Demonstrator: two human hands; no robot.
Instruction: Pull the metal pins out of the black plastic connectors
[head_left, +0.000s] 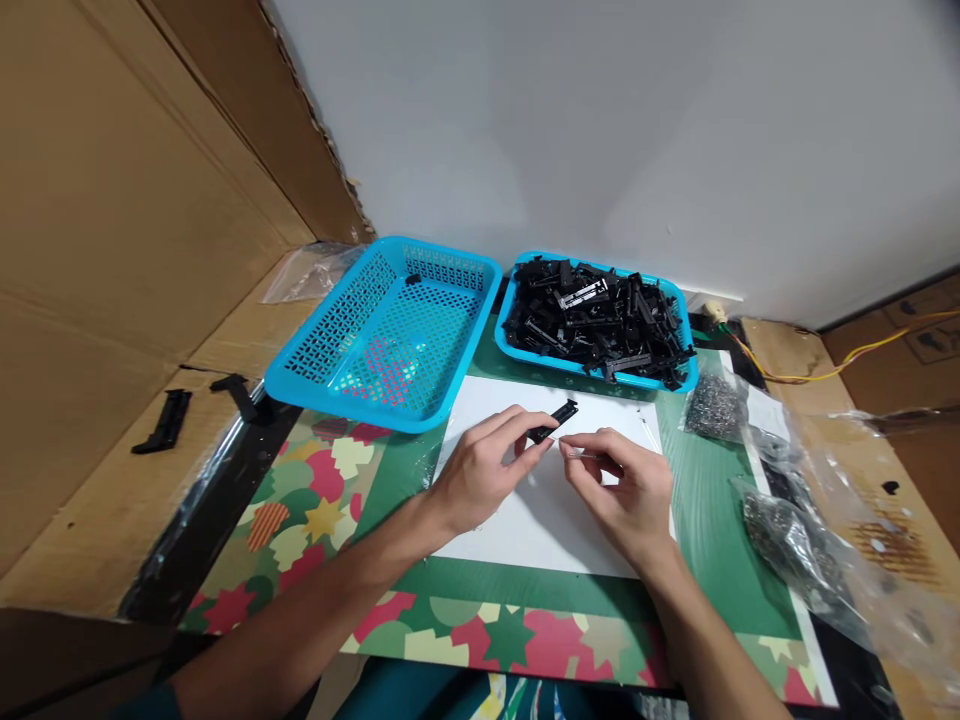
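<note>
Black plastic part [553, 420] is pinched by the left hand [480, 468] at frame centre, over the white sheet [540, 520] | a small thin piece, too small to identify, is held between the right hand [619, 490] fingertips | black parts are piled in the blue basket [694, 375] at upper right.

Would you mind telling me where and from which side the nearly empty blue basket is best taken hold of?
Probably by the raised rim of the left-hand basket along its near long edge, coming from the front. That rim juts towards the person with nothing on it, while the full basket crowds its right side and the cardboard wall its left.
</note>
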